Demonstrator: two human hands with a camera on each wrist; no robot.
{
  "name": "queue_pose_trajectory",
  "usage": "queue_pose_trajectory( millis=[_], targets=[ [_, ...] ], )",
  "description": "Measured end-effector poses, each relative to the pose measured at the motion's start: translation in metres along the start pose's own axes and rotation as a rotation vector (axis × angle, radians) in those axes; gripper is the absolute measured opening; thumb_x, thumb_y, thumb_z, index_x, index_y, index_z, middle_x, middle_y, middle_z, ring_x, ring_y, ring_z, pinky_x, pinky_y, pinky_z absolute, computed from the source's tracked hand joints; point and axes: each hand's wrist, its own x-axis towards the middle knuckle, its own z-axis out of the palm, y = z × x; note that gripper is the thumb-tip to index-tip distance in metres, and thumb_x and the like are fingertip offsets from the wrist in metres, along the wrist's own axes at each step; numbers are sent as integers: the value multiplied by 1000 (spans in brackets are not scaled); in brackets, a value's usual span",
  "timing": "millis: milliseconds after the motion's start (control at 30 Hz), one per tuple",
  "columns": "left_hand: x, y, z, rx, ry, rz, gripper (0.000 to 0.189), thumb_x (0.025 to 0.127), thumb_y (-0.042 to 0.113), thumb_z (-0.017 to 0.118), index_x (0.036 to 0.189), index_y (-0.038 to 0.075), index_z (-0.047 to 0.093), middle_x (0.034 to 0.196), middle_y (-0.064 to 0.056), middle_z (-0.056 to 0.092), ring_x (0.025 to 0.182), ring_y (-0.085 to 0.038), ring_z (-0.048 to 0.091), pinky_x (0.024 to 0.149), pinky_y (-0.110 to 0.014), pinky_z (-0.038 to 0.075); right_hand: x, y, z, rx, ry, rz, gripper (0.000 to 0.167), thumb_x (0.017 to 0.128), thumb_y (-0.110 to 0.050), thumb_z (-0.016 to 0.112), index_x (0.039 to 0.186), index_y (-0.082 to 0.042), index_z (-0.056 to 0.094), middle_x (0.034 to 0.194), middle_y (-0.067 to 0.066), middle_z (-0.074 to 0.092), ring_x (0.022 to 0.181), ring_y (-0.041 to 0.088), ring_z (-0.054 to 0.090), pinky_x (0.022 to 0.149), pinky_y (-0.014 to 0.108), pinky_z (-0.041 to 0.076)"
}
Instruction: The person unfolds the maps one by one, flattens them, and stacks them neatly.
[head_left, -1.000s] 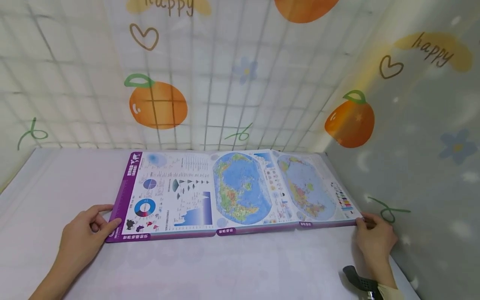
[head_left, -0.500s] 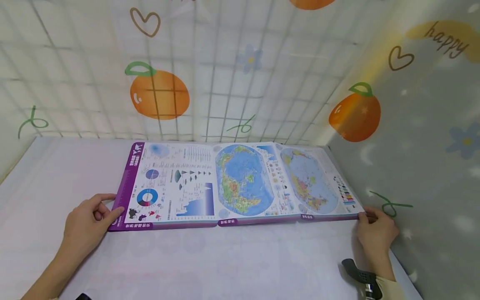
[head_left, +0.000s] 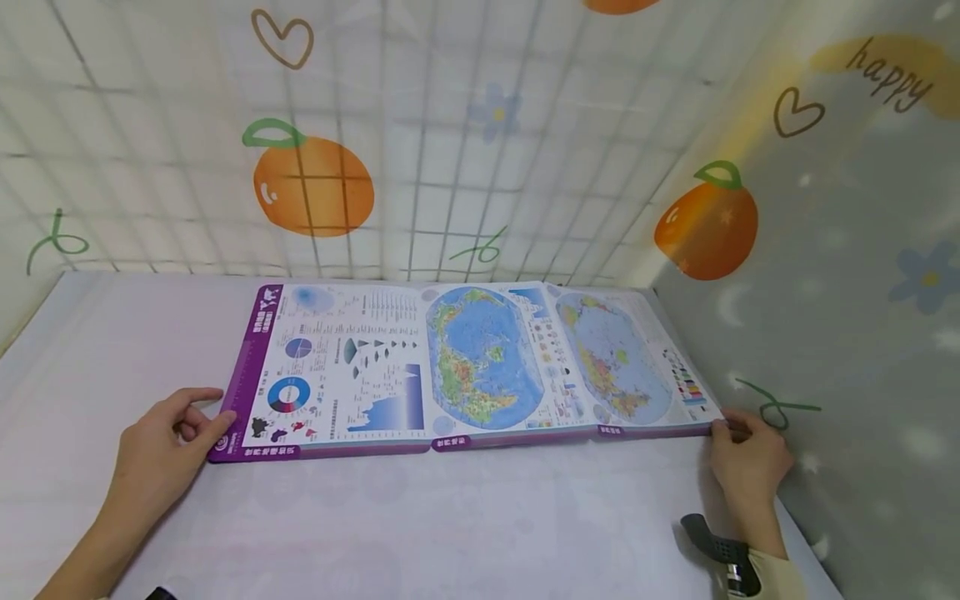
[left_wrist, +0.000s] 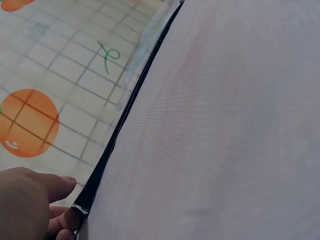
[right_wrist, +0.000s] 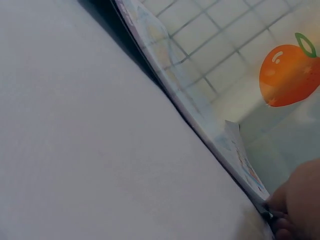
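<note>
A folding world map (head_left: pixel 487 358) lies spread across the table in three panels, its printed side up. Purple borders run along its left and front edges, and the middle and right panels carry oval maps. My left hand (head_left: pixel 161 446) pinches the front left corner, thumb on top and fingers curled at the edge. At the front right corner, my right hand (head_left: pixel 750 458) pinches the map between thumb and fingers. Both wrist views show the map nearly edge-on, with a dark gap under parts of it; the left hand (left_wrist: pixel 30 205) and right hand (right_wrist: pixel 302 200) are partly cut off there.
A white-covered table (head_left: pixel 465 525) extends in front of the map. Behind it rises a wire grid (head_left: pixel 420 192) under a sheet printed with oranges. A grey printed sheet (head_left: pixel 847 350) stands close by the right hand. A black wrist mount (head_left: pixel 716 546) sits at the right wrist.
The head view has tilted slightly down, so everything appears higher in it. Both hands keep their hold on the map's corners, and the map stays in place.
</note>
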Motion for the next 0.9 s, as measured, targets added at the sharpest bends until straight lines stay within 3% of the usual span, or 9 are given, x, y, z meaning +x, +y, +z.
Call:
queue_pose_trajectory(
  millis=[100,267,333,500,700,900],
  targets=[
    [-1,-1,-1,-5,1,-7,42,100,34,74,129,5,70,81,-3,64,76,-15,50,60,-20,37,-2,1,0,-2,-12,29,37,104,-17,59,130,9,66,116,35,66,106,46,58,103,61,27],
    [-3,-3,-2,-5,-5,-18,40,100,34,74,128,6,70,83,-4,64,77,-15,50,60,-20,36,-4,0,3,-25,-15,46,40,105,-20,59,133,7,65,120,31,66,107,43,58,88,49,37],
    [-3,-4,-2,-3,-5,-22,40,100,34,74,128,6,70,84,-4,65,77,-15,50,61,-20,36,-5,-1,3,-24,-17,35,40,105,-20,59,134,7,65,122,31,65,110,44,57,88,50,38],
    [-3,-5,-4,3,3,-16,41,100,35,74,128,5,70,86,-5,64,80,-15,48,62,-20,35,-5,-11,2,-10,-22,-76,39,103,-18,62,130,10,65,124,36,63,120,52,52,106,65,27],
    [-6,-8,-2,16,9,5,41,98,34,76,125,4,71,86,-6,59,87,-18,44,66,-24,34,-11,-29,3,14,-123,-287,40,103,-25,68,130,4,68,138,33,59,132,54,49,107,70,30],
    [-11,-11,3,45,4,24,39,96,33,78,122,5,73,91,-7,59,93,-21,43,72,-35,36,-25,-38,6,7,-227,-345,47,107,-35,61,138,0,63,146,31,54,137,56,46,109,72,30]
  ],
)
